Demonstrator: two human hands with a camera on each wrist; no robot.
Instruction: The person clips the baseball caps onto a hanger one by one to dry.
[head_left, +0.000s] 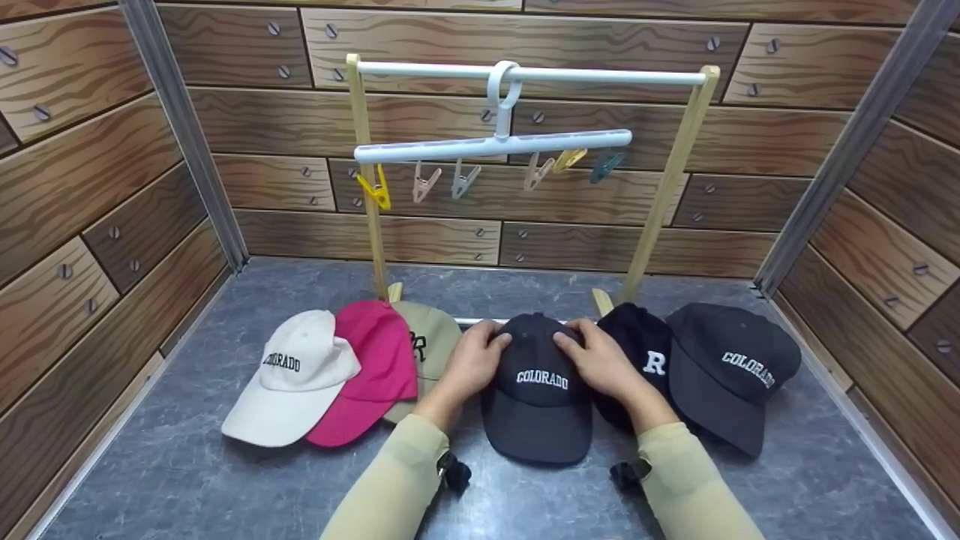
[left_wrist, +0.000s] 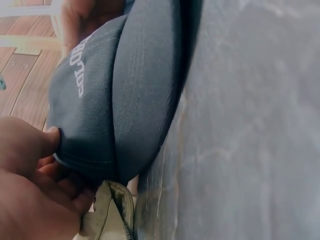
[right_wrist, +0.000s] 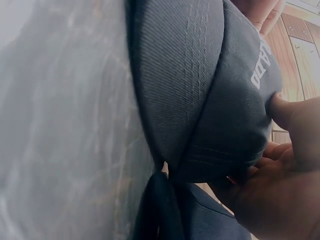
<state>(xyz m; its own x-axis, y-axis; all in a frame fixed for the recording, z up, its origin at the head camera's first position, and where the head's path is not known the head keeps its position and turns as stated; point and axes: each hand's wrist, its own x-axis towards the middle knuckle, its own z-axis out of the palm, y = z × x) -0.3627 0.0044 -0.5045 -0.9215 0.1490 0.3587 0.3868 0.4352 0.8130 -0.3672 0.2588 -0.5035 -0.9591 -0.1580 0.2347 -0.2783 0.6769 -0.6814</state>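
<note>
A dark baseball cap [head_left: 536, 420] lettered COLORADO sits in the middle of the grey table, its brim toward me. My left hand [head_left: 476, 358] grips its left side, thumb on the crown and fingers tucked under the edge, as the left wrist view shows. On the other side my right hand [head_left: 600, 358] holds the cap the same way, with the thumb [right_wrist: 282, 110] pressed on the fabric. An olive cap [head_left: 431, 341] lies beside my left hand, and a black cap with a white R [head_left: 637, 337] lies partly behind my right hand.
Left lie a white cap [head_left: 300, 382] and a pink cap [head_left: 371, 375]; at right, another dark COLORADO cap [head_left: 731, 360]. Behind, a wooden-legged rack [head_left: 667, 187] carries a white hanger [head_left: 491, 146] with several coloured clips, including a yellow clip [head_left: 377, 191]. Wood-patterned walls [head_left: 555, 247] enclose the table [head_left: 187, 480].
</note>
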